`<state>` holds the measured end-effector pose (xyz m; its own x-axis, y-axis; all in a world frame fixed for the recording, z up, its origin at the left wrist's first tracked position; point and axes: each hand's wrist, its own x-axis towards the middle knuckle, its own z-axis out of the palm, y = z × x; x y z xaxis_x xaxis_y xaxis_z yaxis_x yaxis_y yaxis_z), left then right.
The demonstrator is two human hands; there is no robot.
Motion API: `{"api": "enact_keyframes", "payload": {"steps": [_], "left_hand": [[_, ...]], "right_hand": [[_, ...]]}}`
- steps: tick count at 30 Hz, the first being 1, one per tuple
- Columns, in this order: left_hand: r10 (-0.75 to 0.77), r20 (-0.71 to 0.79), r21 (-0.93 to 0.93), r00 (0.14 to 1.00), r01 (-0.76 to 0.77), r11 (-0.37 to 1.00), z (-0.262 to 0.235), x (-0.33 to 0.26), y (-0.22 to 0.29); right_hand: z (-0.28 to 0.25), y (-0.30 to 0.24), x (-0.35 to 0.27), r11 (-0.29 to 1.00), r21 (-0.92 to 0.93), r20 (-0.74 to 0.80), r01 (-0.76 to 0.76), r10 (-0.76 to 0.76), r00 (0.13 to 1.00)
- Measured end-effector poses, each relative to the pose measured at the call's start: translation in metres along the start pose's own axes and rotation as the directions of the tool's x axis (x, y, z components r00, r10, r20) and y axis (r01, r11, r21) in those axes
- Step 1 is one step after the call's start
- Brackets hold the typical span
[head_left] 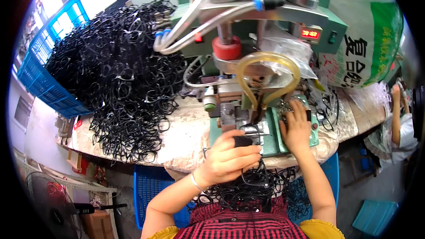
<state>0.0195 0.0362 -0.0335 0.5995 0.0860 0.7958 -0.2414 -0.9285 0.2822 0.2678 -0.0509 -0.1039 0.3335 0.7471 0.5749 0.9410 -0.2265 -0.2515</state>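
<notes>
Clenched around a thin black plastic loop (248,142), the left hand (230,158) has its grip fully closed, holding the piece just in front of the green metal press machine (248,26) where a strip of bright metal sits under the tool head. The right hand (295,128) lies flat, fingers spread and holding nothing, on the green base plate (315,136) beside a small cluster of silvery metal fittings (287,106).

Judging by the piles, much work is left: a huge tangled heap of black plastic loops (119,79) covers the cloth-covered desk (177,137) to the left, spilling from a blue plastic crate (44,75), while a smaller bunch of loops (248,190) rests in the lap. Which of these are finished I cannot tell.

A large white woven sack with green bands and dark printed characters (367,35) stands at the right behind the machine. On the machine's green housing a small rectangular red digit display (310,33) glows. A crumpled clear plastic bag (287,48) lies beneath it.
</notes>
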Motion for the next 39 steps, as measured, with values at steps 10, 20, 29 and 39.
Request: {"api": "enact_keyframes", "payload": {"steps": [10,20,29,39], "left_hand": [[-0.156,-0.62,0.471,0.769,0.524,0.71,-0.073,-0.046,0.02],[-0.752,-0.609,0.598,0.253,0.77,-0.225,-0.155,-0.056,-0.193],[-0.724,-0.463,0.584,0.511,0.791,0.184,-0.075,-0.113,-0.155],[-0.843,-0.35,0.561,0.41,0.812,0.162,-0.111,-0.07,-0.154]], "right_hand": [[-0.015,0.012,-0.006,0.991,0.095,-0.239,-0.097,0.117,0.964],[0.001,0.009,0.006,0.872,0.434,-0.139,-0.228,0.315,0.939],[-0.048,0.014,-0.068,0.806,0.408,-0.172,-0.428,0.529,0.831],[-0.028,-0.079,0.023,0.523,0.842,-0.024,-0.133,0.282,0.959]]}}
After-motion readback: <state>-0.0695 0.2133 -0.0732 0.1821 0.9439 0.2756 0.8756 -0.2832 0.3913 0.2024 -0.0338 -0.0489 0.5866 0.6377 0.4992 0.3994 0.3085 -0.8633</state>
